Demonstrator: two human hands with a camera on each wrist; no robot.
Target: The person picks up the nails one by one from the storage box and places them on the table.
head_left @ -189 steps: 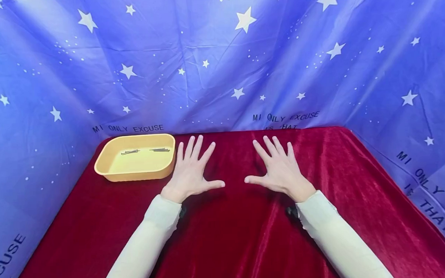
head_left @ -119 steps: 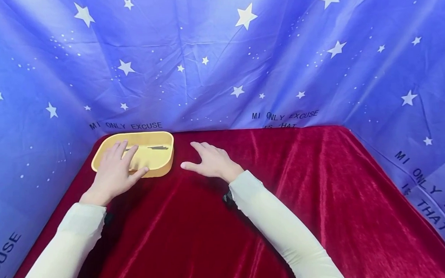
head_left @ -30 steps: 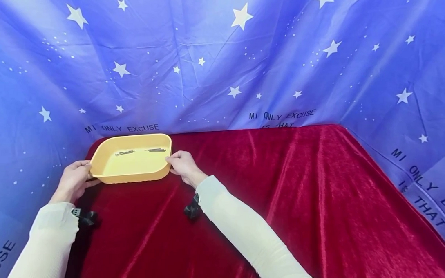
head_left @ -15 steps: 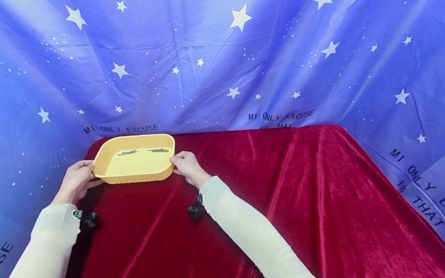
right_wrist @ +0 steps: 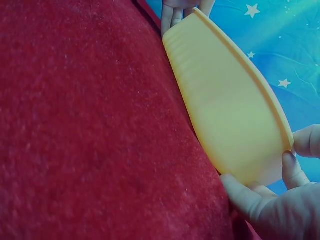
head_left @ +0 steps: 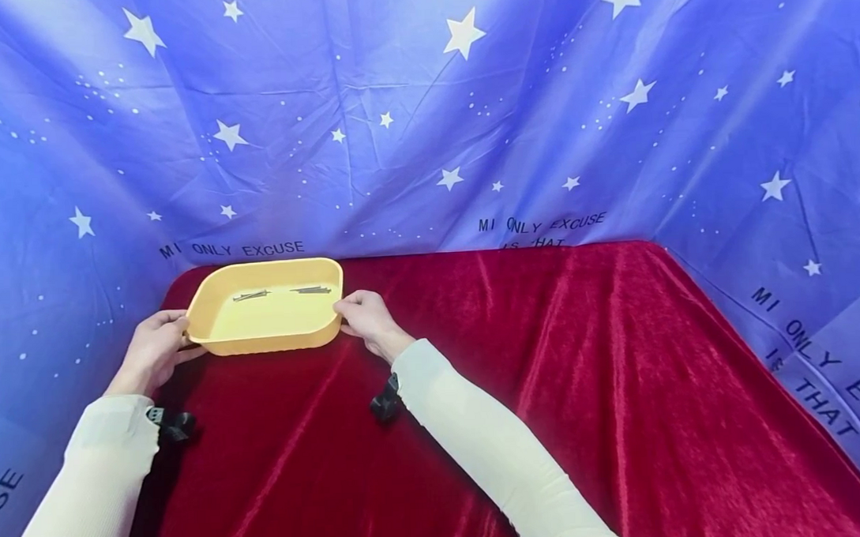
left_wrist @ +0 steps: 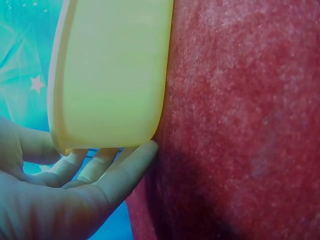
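A shallow yellow plastic tray (head_left: 269, 341) stands at the back left of the table. Two small bunches of thin dark metal pins, like nails, lie inside: one bunch (head_left: 250, 295) left of centre, another bunch (head_left: 311, 289) to the right. My left hand (head_left: 148, 351) grips the tray's left end, and my right hand (head_left: 369, 319) grips its right end. In the left wrist view the left fingers (left_wrist: 127, 175) curl under the tray's end near its base. In the right wrist view the right hand (right_wrist: 285, 212) pinches the rim with thumb and finger, while another finger touches the lower edge.
Dark red velvet cloth (head_left: 478, 425) covers the table, with folds running through it. Behind and at the sides hangs a blue curtain (head_left: 412, 158) with white stars and printed words. A small black device (head_left: 386, 398) is strapped under each wrist.
Both hands, first spread over the cloth, moved left to the tray and took hold of its ends. Over the last second the tray has slid slightly right between them.
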